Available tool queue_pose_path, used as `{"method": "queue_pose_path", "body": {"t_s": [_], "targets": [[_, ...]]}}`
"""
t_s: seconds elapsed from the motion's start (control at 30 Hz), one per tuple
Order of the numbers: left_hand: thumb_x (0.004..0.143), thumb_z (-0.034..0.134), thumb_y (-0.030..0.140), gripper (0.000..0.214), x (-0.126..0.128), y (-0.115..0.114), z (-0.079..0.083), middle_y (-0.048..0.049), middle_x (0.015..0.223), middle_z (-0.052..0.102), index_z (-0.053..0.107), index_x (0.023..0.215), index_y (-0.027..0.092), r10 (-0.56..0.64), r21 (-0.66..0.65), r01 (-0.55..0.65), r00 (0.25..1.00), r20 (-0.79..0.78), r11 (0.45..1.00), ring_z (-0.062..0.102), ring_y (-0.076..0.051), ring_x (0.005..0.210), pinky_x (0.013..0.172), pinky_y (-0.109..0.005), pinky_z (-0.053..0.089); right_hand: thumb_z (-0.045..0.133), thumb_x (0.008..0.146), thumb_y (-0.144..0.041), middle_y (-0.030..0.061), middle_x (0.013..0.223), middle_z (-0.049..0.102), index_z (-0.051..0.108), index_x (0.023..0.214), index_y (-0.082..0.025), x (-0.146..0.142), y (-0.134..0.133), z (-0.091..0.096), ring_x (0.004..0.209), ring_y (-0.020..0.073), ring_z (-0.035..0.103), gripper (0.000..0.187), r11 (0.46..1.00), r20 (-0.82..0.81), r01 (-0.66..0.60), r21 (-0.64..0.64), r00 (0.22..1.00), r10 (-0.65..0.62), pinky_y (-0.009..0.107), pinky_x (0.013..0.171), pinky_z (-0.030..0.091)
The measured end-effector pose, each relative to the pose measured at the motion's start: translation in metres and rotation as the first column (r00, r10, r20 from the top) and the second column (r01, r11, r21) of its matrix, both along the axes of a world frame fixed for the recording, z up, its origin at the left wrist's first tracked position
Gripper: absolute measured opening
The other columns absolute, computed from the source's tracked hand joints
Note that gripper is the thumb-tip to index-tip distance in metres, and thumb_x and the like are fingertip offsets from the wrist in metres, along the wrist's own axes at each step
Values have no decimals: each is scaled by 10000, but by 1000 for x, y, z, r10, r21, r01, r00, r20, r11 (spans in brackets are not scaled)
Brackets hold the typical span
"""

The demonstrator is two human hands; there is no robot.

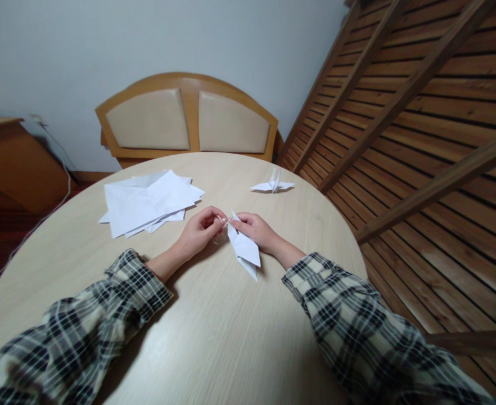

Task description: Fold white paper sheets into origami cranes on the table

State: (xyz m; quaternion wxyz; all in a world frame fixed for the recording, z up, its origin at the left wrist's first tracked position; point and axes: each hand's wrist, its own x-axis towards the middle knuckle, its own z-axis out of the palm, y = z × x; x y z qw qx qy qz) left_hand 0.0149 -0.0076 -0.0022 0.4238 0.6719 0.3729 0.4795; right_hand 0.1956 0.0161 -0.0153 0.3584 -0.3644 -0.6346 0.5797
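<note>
A partly folded white paper crane is held over the middle of the round table. My right hand grips it from the right, thumb on top near its upper end. At that same end, the fingertips of my left hand are pinched together on a narrow point of the paper. Fingers hide part of this tip. The crane's wide flaps hang down toward me. Farther back on the right stands another paper crane with its wings spread, touched by neither hand.
A loose pile of white paper sheets lies on the left of the pale wooden table. Behind the table is a padded wooden headboard. Slatted wood rises close on the right, and a cable runs along the left.
</note>
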Motion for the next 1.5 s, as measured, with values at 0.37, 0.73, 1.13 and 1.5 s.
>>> {"method": "queue_pose_path", "body": {"t_s": [0.37, 0.73, 1.13, 1.5], "targets": [[872, 611, 305, 149, 1, -2, 1, 36, 617, 542, 569, 864, 162, -66, -15, 66, 998, -15, 998, 510, -95, 529, 511, -218, 411, 697, 725, -528, -44, 626, 462, 561, 717, -170, -1, 0, 2, 553, 87, 387, 384, 999, -31, 28, -26, 999, -29, 235, 497, 258], [868, 615, 301, 140, 1, -2, 0, 35, 614, 553, 556, 870, 174, -97, -23, 97, 995, -13, 995, 520, -96, 524, 499, -215, 410, 686, 740, -500, -43, 629, 451, 535, 691, -171, -1, 1, 0, 572, 89, 383, 365, 999, -43, 42, -11, 998, -43, 238, 513, 262], [892, 579, 383, 243, 2, -4, 1, 18, 604, 568, 522, 769, 181, -83, -73, 79, 995, -56, 994, 508, -105, 529, 525, -237, 401, 680, 750, -488, -49, 621, 449, 522, 698, -176, 0, 3, -1, 552, 88, 388, 353, 1000, -71, 25, 3, 997, -25, 242, 512, 269], [920, 505, 414, 309, 2, -2, 1, 4, 613, 561, 560, 740, 169, -131, -62, 120, 967, -220, 991, 499, -121, 570, 582, -265, 398, 630, 786, -538, -46, 639, 450, 489, 696, -191, -1, 2, -2, 575, 97, 407, 385, 994, -1, 3, 108, 1000, -3, 250, 524, 303]]}}
